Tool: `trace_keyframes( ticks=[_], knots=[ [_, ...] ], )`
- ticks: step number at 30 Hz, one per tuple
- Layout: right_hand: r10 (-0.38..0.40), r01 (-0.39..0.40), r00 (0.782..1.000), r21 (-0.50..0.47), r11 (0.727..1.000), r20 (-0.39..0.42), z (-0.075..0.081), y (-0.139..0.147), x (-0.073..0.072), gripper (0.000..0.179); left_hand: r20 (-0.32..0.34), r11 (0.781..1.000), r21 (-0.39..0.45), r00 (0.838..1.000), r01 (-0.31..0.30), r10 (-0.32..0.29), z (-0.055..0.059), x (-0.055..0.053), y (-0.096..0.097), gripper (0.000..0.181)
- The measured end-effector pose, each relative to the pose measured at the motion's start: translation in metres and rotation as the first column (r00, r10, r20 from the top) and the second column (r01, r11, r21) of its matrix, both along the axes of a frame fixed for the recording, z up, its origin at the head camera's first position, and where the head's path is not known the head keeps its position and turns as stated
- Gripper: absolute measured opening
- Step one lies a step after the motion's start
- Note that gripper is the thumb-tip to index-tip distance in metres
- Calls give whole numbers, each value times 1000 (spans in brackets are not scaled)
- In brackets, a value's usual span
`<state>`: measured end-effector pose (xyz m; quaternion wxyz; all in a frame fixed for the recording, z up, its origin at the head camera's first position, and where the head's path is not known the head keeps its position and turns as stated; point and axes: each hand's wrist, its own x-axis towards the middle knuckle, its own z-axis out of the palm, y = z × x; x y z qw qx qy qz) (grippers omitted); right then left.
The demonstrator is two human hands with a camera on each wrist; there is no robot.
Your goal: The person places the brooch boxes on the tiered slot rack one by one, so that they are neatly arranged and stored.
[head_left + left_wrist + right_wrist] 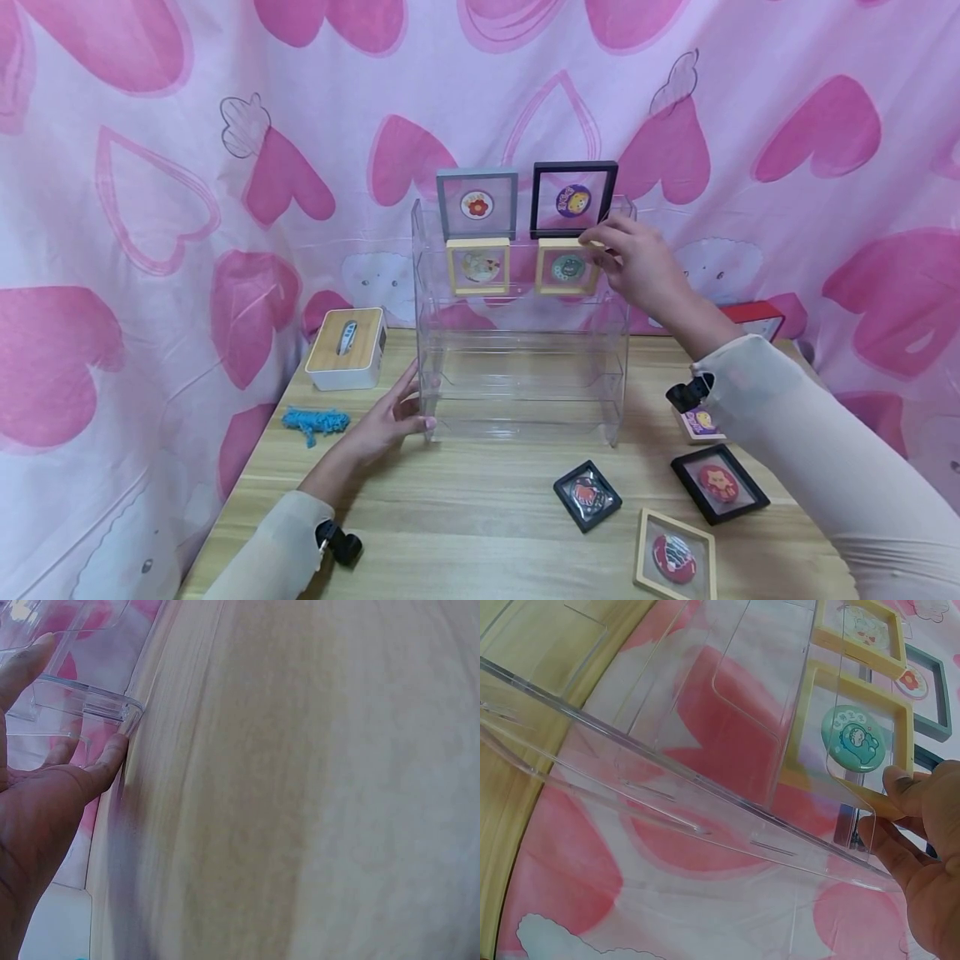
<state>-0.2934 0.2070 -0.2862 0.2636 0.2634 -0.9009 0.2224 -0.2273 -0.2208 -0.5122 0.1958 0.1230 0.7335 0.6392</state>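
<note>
A clear stepped acrylic display rack (525, 387) stands upright on the table. My left hand (390, 421) touches its lower left side panel with fairly straight fingers, the thumb (109, 761) at the front corner. With thumb and fingers, my right hand (637, 258) pinches the right edge of a light-yellow display frame (802, 735) holding a green round badge (853, 739). That frame is upright on an upper tier, beside a matching yellow frame (451, 267). Behind them on the top tier stand a grey-blue frame (441, 204) with a flower badge and a black frame (535, 200) with a purple badge.
In front of the rack lie a small black frame (588, 496), a larger black frame (720, 484) and a yellow frame (675, 557). A purple-badged frame (701, 423) is partly under the right sleeve. At left are a tissue box (345, 350) and blue crinkled strands (315, 421).
</note>
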Motion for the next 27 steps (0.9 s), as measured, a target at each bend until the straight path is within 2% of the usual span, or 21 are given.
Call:
trace_keyframes(
  ticks=[6,11,18,20,27],
  knots=[
    [-14,14,1000,10,1000,13,1,1,4,29,-1,1000,-7,1000,-6,6,2,1,1,107],
    [16,-16,998,8,1000,-53,2,5,8,36,2,1000,-6,1000,-6,6,1,2,1,107],
    [96,-102,982,-30,994,-165,0,20,14,41,1,1000,9,1000,0,0,2,3,0,107],
    [100,-109,980,-44,993,-171,-1,27,17,41,2,1000,2,1000,-3,3,2,3,0,107],
    [44,-53,990,-65,996,-132,-11,58,27,36,-1,1000,3,1000,0,0,-1,1,-1,107]
  ],
)
